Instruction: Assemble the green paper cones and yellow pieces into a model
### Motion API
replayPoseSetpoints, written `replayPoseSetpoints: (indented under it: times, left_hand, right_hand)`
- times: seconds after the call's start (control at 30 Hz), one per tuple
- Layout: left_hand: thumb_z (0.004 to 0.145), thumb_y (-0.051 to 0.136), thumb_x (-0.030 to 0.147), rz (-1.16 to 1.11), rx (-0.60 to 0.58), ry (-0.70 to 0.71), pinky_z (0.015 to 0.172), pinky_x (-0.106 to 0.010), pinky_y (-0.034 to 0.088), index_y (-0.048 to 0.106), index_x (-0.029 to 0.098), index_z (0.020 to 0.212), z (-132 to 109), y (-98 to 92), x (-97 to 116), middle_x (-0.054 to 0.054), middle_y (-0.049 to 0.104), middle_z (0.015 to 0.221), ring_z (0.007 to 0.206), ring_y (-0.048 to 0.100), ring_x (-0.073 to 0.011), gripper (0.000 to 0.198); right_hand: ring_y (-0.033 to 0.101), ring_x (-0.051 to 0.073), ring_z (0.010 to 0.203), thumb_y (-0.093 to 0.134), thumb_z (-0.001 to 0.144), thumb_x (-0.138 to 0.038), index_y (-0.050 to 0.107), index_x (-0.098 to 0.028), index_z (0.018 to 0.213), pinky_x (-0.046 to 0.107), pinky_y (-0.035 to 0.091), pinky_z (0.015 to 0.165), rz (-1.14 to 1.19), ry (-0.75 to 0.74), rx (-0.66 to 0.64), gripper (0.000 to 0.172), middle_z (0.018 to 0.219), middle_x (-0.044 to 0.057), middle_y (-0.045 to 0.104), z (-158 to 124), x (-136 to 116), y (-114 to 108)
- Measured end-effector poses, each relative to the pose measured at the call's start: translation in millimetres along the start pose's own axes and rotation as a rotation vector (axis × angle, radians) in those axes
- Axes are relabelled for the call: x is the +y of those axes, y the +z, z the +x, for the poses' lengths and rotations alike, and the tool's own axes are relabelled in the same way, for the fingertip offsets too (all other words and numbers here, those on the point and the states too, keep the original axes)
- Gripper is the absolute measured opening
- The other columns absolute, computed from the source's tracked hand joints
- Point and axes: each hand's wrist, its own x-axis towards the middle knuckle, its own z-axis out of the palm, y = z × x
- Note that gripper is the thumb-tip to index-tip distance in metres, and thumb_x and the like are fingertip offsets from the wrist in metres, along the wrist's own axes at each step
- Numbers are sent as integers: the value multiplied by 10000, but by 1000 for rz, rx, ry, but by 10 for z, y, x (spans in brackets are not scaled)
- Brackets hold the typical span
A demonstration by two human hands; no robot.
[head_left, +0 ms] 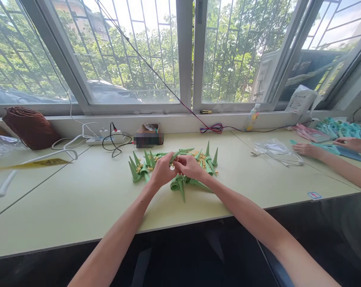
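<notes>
Both hands met on one cone (176,156), above the pile (180,179) at mid-table.

Fingers were in tight: the left hand (161,172) pinched the cone near its wide end with the tip pointing far and right, and the right hand (191,167) bunched its fingertips against that same end. A pale speck showed between them, too small to name. By my read, the work wanted the cone held steady in the left, with small moves from the right and wrists low over the table (87,195). More cones and yellowish bits lay just beyond. Far right, a co-worker's hand (307,150) rested by teal parts (342,129); far left sat a power strip (108,139).
</notes>
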Motion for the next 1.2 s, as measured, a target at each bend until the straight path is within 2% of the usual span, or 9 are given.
replayPoseSetpoints:
  times: [0.43, 0.67, 0.93, 1.2]
  left_hand:
    - [655, 514, 118, -8, -32, 25, 565, -246, 314, 392, 215, 751, -2, 22, -34, 33, 458, 673, 594, 342, -123, 183]
    - [667, 520, 134, 4, -60, -4, 562, -248, 314, 426, 215, 772, -6, 26, -29, 18, 505, 696, 605, 400, -132, 163]
    - [691, 516, 143, -5, -58, -7, 557, -247, 308, 415, 215, 758, -4, 16, -18, 21, 497, 684, 591, 374, -128, 141]
    - [697, 520, 151, -13, -68, -13, 558, -249, 321, 436, 214, 778, -7, 13, -20, 12, 526, 714, 616, 418, -134, 132]
  right_hand:
    - [481, 100, 547, 529, 865, -223, 607, -147, 652, 213, 350, 552, -128, -76, 44, 239, 542, -16, 533, -14, -6, -7]
    - [495, 98, 563, 538, 862, -241, 616, -148, 667, 209, 372, 563, -110, -103, 58, 230, 580, -17, 522, -7, 47, 7]
    - [501, 96, 547, 532, 862, -220, 637, -148, 678, 215, 397, 560, -144, -112, 61, 224, 625, 0, 580, -11, 56, 3]
    - [512, 98, 554, 531, 864, -209, 641, -147, 683, 215, 398, 562, -146, -103, 60, 221, 632, 2, 591, -17, 50, 3]
